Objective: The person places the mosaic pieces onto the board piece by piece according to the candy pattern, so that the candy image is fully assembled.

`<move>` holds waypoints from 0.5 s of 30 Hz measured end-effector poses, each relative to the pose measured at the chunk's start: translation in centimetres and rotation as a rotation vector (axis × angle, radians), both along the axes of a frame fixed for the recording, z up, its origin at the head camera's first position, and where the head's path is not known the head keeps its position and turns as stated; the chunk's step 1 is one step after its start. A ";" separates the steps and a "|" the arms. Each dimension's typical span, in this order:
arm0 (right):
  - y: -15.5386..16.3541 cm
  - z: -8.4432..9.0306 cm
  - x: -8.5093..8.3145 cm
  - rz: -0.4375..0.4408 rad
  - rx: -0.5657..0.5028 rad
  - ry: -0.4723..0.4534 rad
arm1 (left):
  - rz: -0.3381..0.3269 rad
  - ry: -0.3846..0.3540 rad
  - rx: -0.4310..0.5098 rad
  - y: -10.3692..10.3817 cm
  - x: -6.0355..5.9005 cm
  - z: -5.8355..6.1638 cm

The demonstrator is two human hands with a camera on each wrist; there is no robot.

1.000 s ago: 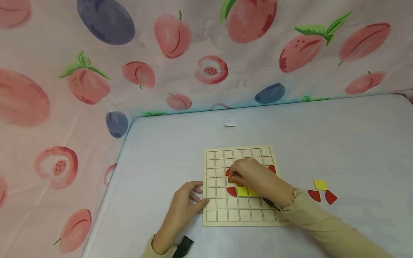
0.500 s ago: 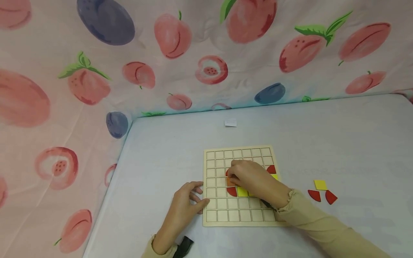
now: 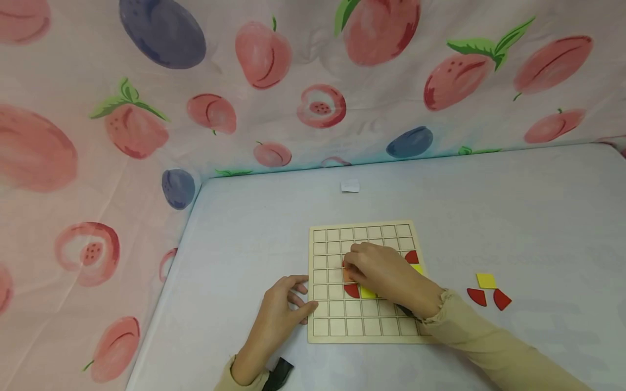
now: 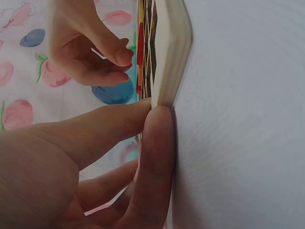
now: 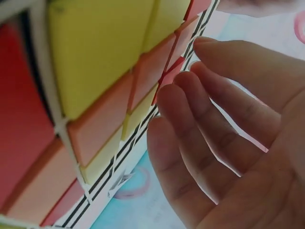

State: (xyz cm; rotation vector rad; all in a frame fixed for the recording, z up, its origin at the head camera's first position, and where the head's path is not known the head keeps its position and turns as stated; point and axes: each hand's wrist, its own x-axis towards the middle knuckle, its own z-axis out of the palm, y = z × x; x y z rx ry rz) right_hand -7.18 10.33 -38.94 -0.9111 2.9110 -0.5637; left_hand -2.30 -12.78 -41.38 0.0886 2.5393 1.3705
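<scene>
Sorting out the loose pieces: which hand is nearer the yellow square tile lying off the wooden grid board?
Right. The right hand is on the board, nearer the yellow square tile; the left hand rests at the board's far left edge.

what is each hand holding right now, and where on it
The left hand steadies the pale wooden grid board by its left edge. The right hand rests fingers on an orange square tile; an actual grip cannot be told.
</scene>
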 end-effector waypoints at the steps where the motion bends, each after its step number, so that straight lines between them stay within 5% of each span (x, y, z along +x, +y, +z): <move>1: 0.1 0.1 0.0 0.002 -0.004 0.010 | 0.002 0.000 -0.002 0.0 0.0 0.0; 15: 3.1 1.0 1.7 -0.011 -0.029 0.080 | 0.006 -0.004 0.001 0.0 0.0 0.0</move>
